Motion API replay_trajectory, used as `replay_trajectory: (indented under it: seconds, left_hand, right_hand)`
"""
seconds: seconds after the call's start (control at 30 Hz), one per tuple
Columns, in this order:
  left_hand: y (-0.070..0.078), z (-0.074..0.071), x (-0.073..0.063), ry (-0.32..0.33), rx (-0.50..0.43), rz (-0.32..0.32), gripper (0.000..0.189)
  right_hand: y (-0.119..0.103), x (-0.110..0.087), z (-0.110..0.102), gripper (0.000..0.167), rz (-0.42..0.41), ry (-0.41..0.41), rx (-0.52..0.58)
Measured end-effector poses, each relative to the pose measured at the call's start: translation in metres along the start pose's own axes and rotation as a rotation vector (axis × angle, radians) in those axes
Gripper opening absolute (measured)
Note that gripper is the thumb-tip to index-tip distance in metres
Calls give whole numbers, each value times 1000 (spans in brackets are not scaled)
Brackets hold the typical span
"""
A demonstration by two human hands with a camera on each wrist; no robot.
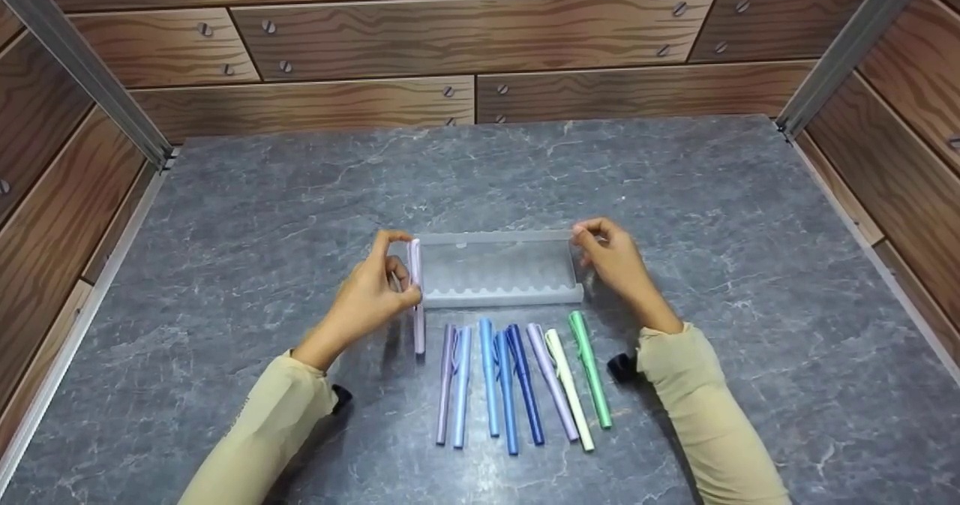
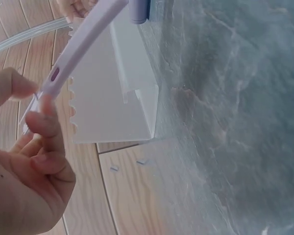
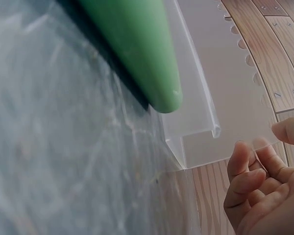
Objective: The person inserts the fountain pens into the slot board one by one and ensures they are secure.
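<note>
A frosted clear pen stand (image 1: 499, 265) with a notched edge stands on the table. My left hand (image 1: 379, 280) pinches a light purple pen (image 1: 417, 325) by its capped part, at the stand's left end. In the left wrist view that pen (image 2: 83, 46) slants across in front of the stand, so contact with the notches cannot be told. My right hand (image 1: 611, 254) pinches the stand's back right corner between thumb and fingers. Closest to me lies a row of capped pens: purple (image 1: 445, 385), several blues (image 1: 507, 392), lavender (image 1: 553, 385), pale yellow (image 1: 570, 392) and green (image 1: 591, 370).
The grey marbled tabletop (image 1: 300, 190) extends around the stand and pens. Wood-patterned panels (image 1: 472, 36) close off the back and both sides, with metal posts (image 1: 840, 55) at the corners. Dark wrist devices show under both sleeves.
</note>
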State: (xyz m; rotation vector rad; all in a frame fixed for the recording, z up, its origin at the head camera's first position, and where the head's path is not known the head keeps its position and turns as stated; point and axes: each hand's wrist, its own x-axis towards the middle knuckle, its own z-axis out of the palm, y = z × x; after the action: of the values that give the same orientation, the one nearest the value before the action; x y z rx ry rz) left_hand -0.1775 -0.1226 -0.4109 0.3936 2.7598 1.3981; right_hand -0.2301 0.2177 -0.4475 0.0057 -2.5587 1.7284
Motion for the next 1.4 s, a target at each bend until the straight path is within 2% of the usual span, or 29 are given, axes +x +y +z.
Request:
replay_trajectory:
  seconds: [0.2, 0.4, 0.7, 0.93, 1.1, 1.4]
  left_hand:
    - [4, 1, 3, 106, 12, 43, 62]
    - [8, 3, 5, 182, 29, 78, 60]
    - [11, 7, 9, 306, 135, 194, 57]
    - [16, 7, 14, 379, 253, 293, 56]
    - [20, 7, 19, 409, 318, 345, 56]
    - [15, 9, 23, 416, 364, 323, 57]
  right_hand:
    - [0, -1, 0, 28, 10, -3, 1]
    - [-1, -1, 1, 25, 20, 10, 27]
    - [-1, 1, 2, 26, 51, 2, 39]
    - [-1, 0, 1, 27, 22, 13, 14]
    - [0, -1, 0, 25, 15, 18, 9]
    - [-1, -1, 1, 25, 27, 17, 29]
